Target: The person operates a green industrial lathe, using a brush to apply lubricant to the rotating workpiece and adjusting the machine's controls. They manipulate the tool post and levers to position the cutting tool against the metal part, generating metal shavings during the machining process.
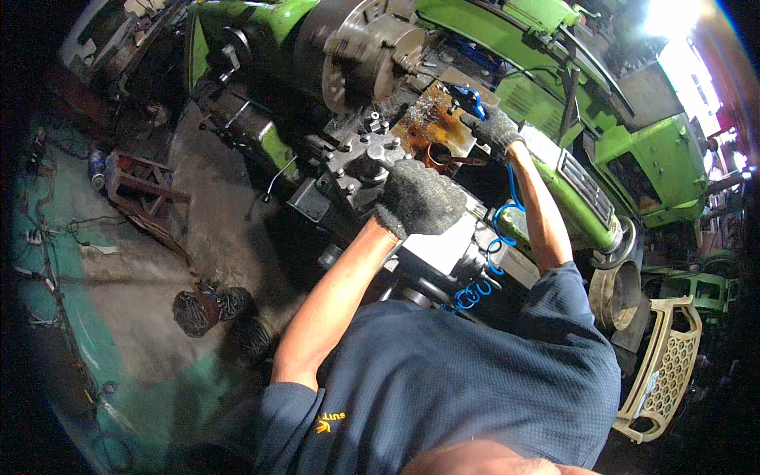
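I stand over a green lathe [554, 170] with a large steel chuck [368, 51]. My left hand [419, 198], in a dark knit glove, rests closed on the carriage beside the bolted tool post [360, 158]. My right hand [495, 127], also gloved, reaches further back and grips a blue air nozzle [473, 99] whose blue coiled hose [483, 273] runs down past my forearm. Just below the nozzle lies a rusty, oily tray [431, 119].
Coils of dark metal swarf [214, 309] lie on the concrete floor at the left. A beige plastic crate [665, 364] and a metal ring [616, 293] sit at the right. More green machine parts [657, 162] stand behind. Cables and a can [96, 165] litter the far left.
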The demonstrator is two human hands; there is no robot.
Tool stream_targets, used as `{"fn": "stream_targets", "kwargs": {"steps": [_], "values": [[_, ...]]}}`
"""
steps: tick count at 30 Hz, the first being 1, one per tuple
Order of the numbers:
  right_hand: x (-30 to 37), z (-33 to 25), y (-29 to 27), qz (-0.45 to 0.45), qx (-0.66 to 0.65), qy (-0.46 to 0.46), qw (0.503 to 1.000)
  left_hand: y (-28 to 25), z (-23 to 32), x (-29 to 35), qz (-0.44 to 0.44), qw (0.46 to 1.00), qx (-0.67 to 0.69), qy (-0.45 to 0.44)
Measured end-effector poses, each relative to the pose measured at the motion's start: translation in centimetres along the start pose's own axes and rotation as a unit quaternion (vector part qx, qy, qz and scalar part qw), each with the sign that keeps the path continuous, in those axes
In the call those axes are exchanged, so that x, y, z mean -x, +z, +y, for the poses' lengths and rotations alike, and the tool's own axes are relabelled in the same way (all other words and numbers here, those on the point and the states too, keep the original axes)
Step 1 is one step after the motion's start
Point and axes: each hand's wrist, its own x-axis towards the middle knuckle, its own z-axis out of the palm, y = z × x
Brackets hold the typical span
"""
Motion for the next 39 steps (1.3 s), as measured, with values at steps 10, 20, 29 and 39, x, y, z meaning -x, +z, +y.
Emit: {"fn": "stream_targets", "kwargs": {"steps": [10,20,29,39], "values": [[0.0,0.7,-0.1,-0.003,-0.039,0.032,0.999,0.3,0.2,-0.3,0.006,1.0,-0.007,0.008],[0.2,1.5,0.5,0.026,-0.108,0.024,0.994,0.6,0.0,-0.3,0.043,0.999,0.008,0.032],[0.4,2.4,0.7,0.052,-0.085,-0.02,0.995,-0.2,0.1,-0.6,0.034,0.999,0.019,0.017],[-1.4,4.5,1.1,0.025,-0.072,-0.02,0.997,-0.8,0.9,-1.5,0.024,0.999,0.011,0.022]]}}
